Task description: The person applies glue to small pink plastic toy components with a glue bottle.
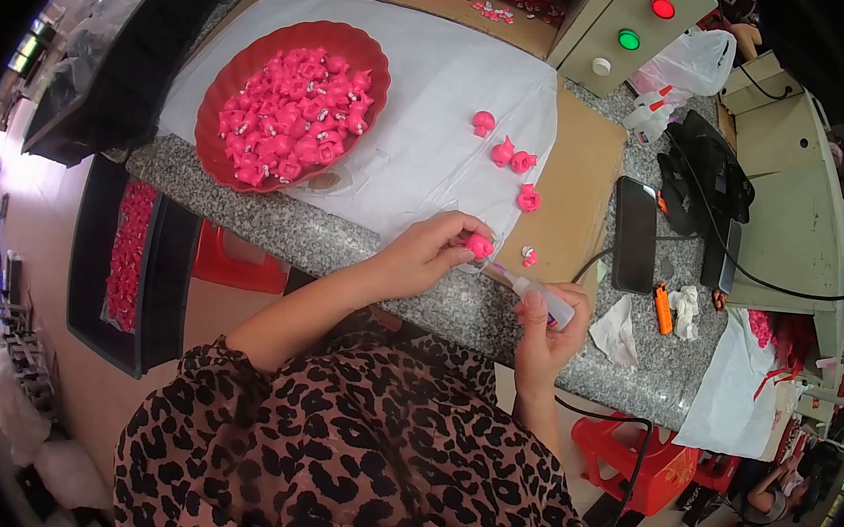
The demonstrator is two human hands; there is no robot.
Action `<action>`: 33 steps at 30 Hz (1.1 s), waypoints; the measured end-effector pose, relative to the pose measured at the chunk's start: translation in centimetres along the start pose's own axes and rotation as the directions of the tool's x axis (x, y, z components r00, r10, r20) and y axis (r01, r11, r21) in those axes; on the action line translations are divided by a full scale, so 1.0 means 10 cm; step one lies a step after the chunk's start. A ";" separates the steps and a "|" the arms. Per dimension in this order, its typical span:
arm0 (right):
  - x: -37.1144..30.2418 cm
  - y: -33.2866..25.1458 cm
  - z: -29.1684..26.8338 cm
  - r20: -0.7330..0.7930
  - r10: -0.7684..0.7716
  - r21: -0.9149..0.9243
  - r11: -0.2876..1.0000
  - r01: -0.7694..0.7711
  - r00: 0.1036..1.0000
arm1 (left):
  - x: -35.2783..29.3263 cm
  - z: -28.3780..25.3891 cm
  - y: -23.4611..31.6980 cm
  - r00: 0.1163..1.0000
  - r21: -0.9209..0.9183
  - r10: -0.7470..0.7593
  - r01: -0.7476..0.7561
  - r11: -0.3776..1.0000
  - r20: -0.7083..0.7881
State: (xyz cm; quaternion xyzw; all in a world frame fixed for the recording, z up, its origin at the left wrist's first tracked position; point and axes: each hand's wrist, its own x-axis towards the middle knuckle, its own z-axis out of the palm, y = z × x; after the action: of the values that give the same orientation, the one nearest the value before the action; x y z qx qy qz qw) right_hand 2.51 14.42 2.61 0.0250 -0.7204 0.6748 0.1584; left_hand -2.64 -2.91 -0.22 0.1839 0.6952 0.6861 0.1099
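My left hand (425,254) pinches a small pink plastic figure part (480,246) over the front edge of the table. A small white glue bottle (546,302) is in my right hand (547,345), its narrow nozzle pointing at the pink part. Whether the tip touches the part I cannot tell. Several loose pink parts, among them one hollow piece (529,198), lie beyond my hands. Closer in, a tiny pink-and-white piece (529,256) rests on the brown board (581,167). To the left, a red scalloped bowl (379,69) is heaped with pink parts.
White paper (439,74) covers much of the speckled tabletop. A machine housing (629,16) with red and green buttons stands behind. On the right lie a black phone (634,235), an orange lighter (663,311), crumpled tissue (616,333) and a cable. A dark crate (165,271) sits lower left.
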 end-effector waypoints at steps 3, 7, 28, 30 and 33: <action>-0.01 0.00 0.03 -0.026 0.005 0.010 1.000 -0.005 1.000 | 0.00 0.01 0.01 0.998 -0.110 -0.061 0.061 0.992 0.001; -0.04 0.00 0.05 -0.083 0.035 0.063 0.998 -0.030 0.996 | 0.00 0.01 -0.08 1.000 -0.098 0.020 -0.022 0.995 -0.022; 0.04 0.02 0.00 0.068 0.413 0.738 0.592 -0.325 0.908 | -0.04 0.01 -0.05 0.994 -0.101 0.080 -0.087 0.991 -0.074; 0.02 0.06 -0.06 0.152 0.567 0.806 0.403 -0.434 0.810 | -0.05 0.01 -0.06 0.997 -0.106 0.039 -0.045 0.993 -0.065; 0.01 -0.01 -0.10 0.263 0.540 0.719 0.442 -0.536 0.799 | -0.07 0.01 -0.01 0.997 -0.156 -0.004 -0.009 0.988 -0.082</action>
State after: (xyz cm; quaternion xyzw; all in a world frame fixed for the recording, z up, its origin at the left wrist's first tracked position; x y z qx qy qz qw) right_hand 2.63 15.37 2.81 -0.1420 -0.3341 0.9276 -0.0878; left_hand -2.02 -3.10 -0.34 0.1472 0.6429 0.7458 0.0942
